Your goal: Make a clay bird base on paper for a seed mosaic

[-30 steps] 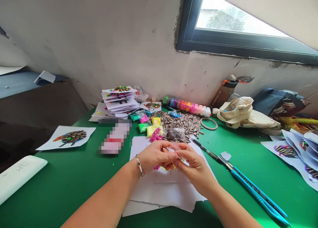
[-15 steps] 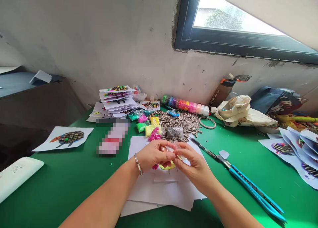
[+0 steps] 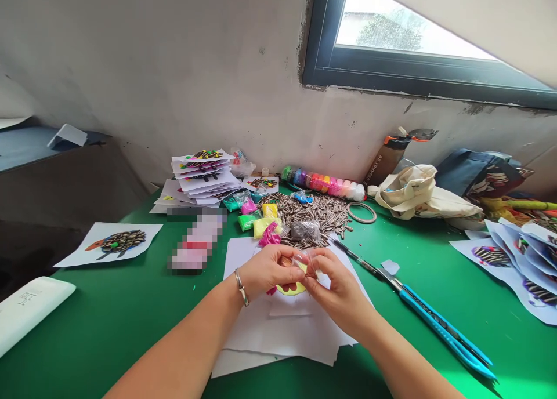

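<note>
Above a stack of white paper (image 3: 282,335), my two hands meet around a small clear plastic bag (image 3: 301,261). My left hand (image 3: 265,271), with a metal bracelet at the wrist, pinches one side of it. The fingers of my right hand (image 3: 337,280) are closed on the other side. Something brownish shows by the left fingers; whether it is inside the bag I cannot tell. Below, partly covered by the hands, a yellow shape (image 3: 290,289) lies on the paper with a bit of bright pink (image 3: 271,291) beside it.
Sunflower seeds (image 3: 328,213) are heaped behind the paper, beside bagged coloured clay (image 3: 261,227). A blue-handled tool (image 3: 444,329) and a pen (image 3: 357,258) lie right. Seed pictures (image 3: 204,178) are stacked back left. A bottle (image 3: 385,158) and a cloth bag (image 3: 429,196) stand along the wall.
My right fingers have shifted slightly on the plastic bag, and more yellow shows between the hands. The whole view has moved a little.
</note>
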{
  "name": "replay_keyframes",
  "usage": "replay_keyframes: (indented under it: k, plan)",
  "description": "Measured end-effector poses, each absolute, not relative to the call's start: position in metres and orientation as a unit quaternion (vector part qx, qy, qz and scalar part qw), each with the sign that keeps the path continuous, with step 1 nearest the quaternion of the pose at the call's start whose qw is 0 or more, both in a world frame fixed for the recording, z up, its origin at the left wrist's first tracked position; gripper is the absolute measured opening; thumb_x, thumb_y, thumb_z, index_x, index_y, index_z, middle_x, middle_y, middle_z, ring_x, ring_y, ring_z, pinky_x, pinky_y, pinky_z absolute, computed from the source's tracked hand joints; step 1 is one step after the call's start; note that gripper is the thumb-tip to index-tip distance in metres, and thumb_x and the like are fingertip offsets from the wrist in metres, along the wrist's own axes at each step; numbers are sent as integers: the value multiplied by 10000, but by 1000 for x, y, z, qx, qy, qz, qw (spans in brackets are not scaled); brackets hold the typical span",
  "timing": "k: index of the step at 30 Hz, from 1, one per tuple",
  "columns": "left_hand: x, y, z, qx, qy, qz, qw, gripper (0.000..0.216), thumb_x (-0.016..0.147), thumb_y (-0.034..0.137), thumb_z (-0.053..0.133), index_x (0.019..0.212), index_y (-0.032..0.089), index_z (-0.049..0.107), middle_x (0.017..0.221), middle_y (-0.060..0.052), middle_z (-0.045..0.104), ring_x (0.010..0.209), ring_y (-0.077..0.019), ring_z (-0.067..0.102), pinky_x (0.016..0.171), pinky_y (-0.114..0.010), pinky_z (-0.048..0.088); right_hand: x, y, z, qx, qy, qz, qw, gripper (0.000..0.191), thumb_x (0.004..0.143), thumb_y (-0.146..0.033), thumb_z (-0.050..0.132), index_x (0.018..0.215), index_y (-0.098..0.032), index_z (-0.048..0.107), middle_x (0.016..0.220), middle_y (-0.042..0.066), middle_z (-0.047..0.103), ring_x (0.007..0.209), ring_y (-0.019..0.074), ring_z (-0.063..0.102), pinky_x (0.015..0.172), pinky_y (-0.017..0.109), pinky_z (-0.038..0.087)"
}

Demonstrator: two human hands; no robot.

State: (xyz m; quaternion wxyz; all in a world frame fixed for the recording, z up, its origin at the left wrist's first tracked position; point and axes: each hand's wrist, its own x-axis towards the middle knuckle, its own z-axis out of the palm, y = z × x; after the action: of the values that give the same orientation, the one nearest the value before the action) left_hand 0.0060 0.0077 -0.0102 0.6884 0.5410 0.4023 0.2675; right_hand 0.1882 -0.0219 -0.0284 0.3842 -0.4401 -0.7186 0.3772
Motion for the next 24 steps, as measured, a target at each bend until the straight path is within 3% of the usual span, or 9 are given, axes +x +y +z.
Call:
replay_keyframes:
  k: [10, 19, 24]
  plan:
    - [7, 8, -6, 517, 425, 269, 693, 423, 668, 353, 769, 990, 117, 628, 492, 75, 501, 525, -105, 537, 488, -207, 381, 194, -18, -26, -468, -704, 407, 347, 193, 836, -298, 616, 706, -212, 502, 776, -14, 510, 731, 140, 471, 657, 268, 396]
    - [4, 7, -1, 532, 428, 249, 687, 388, 694, 318, 742, 1001, 115, 619, 520, 58, 542, 550, -118, 556, 529, -230, 400, 202, -17, -16, -399, -529, 677, 320, 364, 708, -394, 760, 707, -210, 445, 677, -41, 501, 653, 126, 478, 608, 256, 382]
    - [-2, 8, -2, 525, 451, 272, 668, 352, 727, 312, 713, 1012, 130, 617, 514, 68, 537, 563, -117, 555, 513, -217, 386, 206, -13, -9, -378, -492, 696, 361, 335, 725, -344, 755, 707, -210, 448, 725, -31, 510, 707, 136, 506, 677, 274, 395]
